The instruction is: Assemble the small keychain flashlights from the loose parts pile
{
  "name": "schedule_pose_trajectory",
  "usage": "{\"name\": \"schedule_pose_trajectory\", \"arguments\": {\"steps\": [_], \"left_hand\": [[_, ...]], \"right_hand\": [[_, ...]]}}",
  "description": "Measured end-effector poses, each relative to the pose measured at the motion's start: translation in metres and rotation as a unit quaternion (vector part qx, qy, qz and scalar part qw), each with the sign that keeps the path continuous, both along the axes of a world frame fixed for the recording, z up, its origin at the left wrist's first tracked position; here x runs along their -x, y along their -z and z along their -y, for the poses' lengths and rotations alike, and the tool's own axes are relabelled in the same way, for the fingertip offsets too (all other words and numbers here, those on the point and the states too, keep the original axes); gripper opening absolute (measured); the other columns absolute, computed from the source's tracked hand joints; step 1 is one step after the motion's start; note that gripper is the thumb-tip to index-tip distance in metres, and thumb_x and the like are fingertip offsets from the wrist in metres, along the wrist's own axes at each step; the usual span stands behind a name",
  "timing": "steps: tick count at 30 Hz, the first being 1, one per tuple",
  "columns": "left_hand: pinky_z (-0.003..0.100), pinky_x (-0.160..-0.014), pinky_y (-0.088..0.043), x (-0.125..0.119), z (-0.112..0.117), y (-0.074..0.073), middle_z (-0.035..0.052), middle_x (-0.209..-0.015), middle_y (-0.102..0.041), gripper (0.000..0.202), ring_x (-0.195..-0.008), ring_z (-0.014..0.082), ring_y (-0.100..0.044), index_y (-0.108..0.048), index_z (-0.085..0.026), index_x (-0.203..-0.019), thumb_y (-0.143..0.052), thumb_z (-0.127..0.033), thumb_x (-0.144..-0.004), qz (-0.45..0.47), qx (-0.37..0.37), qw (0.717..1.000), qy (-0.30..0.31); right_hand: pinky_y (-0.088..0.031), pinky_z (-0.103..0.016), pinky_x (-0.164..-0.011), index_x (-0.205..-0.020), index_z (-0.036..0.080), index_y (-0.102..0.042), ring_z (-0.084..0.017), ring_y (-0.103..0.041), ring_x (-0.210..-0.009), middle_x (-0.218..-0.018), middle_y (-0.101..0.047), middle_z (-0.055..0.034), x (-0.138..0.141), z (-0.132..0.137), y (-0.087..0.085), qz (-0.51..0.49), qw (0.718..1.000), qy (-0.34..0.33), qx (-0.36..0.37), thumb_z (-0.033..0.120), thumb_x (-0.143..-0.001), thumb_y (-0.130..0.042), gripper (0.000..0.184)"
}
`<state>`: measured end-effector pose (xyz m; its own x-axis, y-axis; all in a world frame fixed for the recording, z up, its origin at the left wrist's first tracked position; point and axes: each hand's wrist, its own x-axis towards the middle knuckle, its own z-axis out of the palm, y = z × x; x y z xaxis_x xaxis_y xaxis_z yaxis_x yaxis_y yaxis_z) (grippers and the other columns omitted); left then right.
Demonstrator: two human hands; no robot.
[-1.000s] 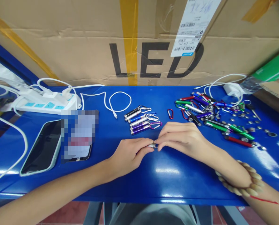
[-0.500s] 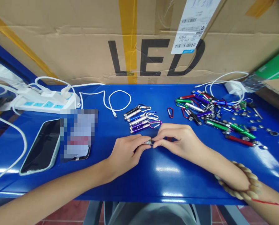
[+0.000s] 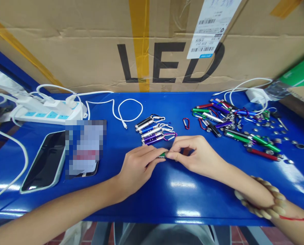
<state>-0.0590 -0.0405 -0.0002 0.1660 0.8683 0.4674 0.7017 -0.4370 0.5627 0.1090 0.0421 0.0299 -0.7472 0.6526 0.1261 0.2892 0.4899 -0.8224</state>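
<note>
A large cardboard box (image 3: 78, 44) marked "LED" fills the top of the frame, its visible side closed over with yellow tape, so its contents are hidden. A white label (image 3: 205, 30) covers part of the letter D. At the upper right, a green box (image 3: 298, 73) is cut off by the edge, and what it holds cannot be seen.

Both forearms reach in from the lower corners, and the hands meet near the centre of the frame, above the blue table (image 3: 187, 200). The left hand (image 3: 136, 165) lies palm down, grasping a small green tube (image 3: 162, 155) between thumb and fingers. The right hand (image 3: 195, 154) arches over from the right, thumb and forefinger pinched together at the tube's right end. A beaded bracelet (image 3: 270, 185) circles the right wrist.

Most of the green tube is covered by the left fingers, and whether the right fingertips hold a separate small part cannot be made out. Just above the hands lies a row of slim metal tubes (image 3: 151, 132) with carabiner clips, the lowest partly hidden by the left hand. At the right, a jumbled pile of coloured tubes (image 3: 237, 136) overlaps, its smaller pieces hard to tell apart. Pixelation blurs one phone (image 3: 88, 143) at left; another phone (image 3: 43, 160) lies beside it, its screen dark.
</note>
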Motion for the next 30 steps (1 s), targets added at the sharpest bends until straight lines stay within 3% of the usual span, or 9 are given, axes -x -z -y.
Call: {"name": "schedule_pose_trajectory", "arguments": {"steps": [6, 9, 14, 20, 25, 30], "left_hand": [[0.024, -0.074, -0.049, 0.000, -0.001, 0.001, 0.0028, -0.087, -0.071, 0.021, -0.077, 0.0142, -0.065, -0.064, -0.018, -0.106, -0.054, -0.016, -0.088, 0.052, 0.018, 0.998, 0.015], [0.023, -0.073, -0.048, 0.000, -0.001, -0.003, 0.0016, -0.084, -0.071, 0.019, -0.075, 0.0134, -0.064, -0.065, -0.018, -0.101, -0.054, -0.012, -0.087, 0.075, 0.038, 0.996, 0.032], [0.021, -0.067, -0.047, -0.001, -0.002, -0.007, -0.0001, -0.076, -0.068, 0.016, -0.068, 0.0118, -0.061, -0.064, -0.017, -0.094, -0.050, -0.010, -0.088, 0.087, 0.060, 0.994, 0.010], [0.021, -0.068, -0.048, -0.001, -0.002, -0.007, 0.0003, -0.079, -0.069, 0.016, -0.070, 0.0118, -0.062, -0.063, -0.016, -0.093, -0.049, -0.011, -0.088, 0.084, 0.074, 0.994, 0.014], [0.022, -0.071, -0.048, -0.001, -0.002, -0.007, -0.0001, -0.081, -0.069, 0.015, -0.073, 0.0124, -0.063, -0.061, -0.017, -0.094, -0.048, -0.012, -0.089, 0.082, 0.094, 0.992, 0.022], [0.023, -0.078, -0.047, -0.001, 0.000, -0.007, 0.0003, -0.092, -0.067, 0.013, -0.084, 0.0133, -0.063, -0.056, -0.019, -0.100, -0.048, -0.016, -0.090, 0.072, 0.142, 0.987, 0.036]], "right_hand": [[-0.037, -0.018, -0.046, -0.058, 0.014, -0.064, -0.007, -0.049, -0.051, -0.055, -0.058, 0.0014, 0.000, -0.005, 0.000, -0.008, 0.996, -0.017, 0.086, 0.028, -0.074, -0.067, 0.022], [-0.038, -0.017, -0.044, -0.056, 0.014, -0.063, -0.006, -0.049, -0.048, -0.052, -0.057, 0.0019, 0.000, -0.006, 0.001, -0.002, 0.994, -0.013, 0.107, 0.030, -0.072, -0.070, 0.024], [-0.044, -0.017, -0.046, -0.067, 0.015, -0.068, -0.007, -0.054, -0.052, -0.064, -0.063, 0.0001, -0.003, -0.004, -0.001, -0.082, 0.996, 0.015, -0.040, 0.026, -0.066, -0.076, 0.014], [-0.052, -0.020, -0.065, -0.080, 0.017, -0.072, -0.010, -0.064, -0.073, -0.082, -0.067, -0.0036, -0.010, -0.008, -0.002, -0.101, 0.962, -0.054, -0.247, 0.016, -0.076, -0.067, 0.007], [-0.049, -0.018, -0.059, -0.082, 0.018, -0.072, -0.009, -0.064, -0.068, -0.082, -0.068, -0.0016, -0.014, -0.010, -0.002, -0.085, 0.958, -0.062, -0.268, 0.017, -0.077, -0.067, 0.007], [-0.048, -0.019, -0.061, -0.072, 0.019, -0.073, -0.009, -0.063, -0.067, -0.074, -0.068, -0.0003, -0.012, -0.011, -0.002, -0.078, 0.981, -0.062, -0.164, 0.018, -0.077, -0.066, 0.008]]}}
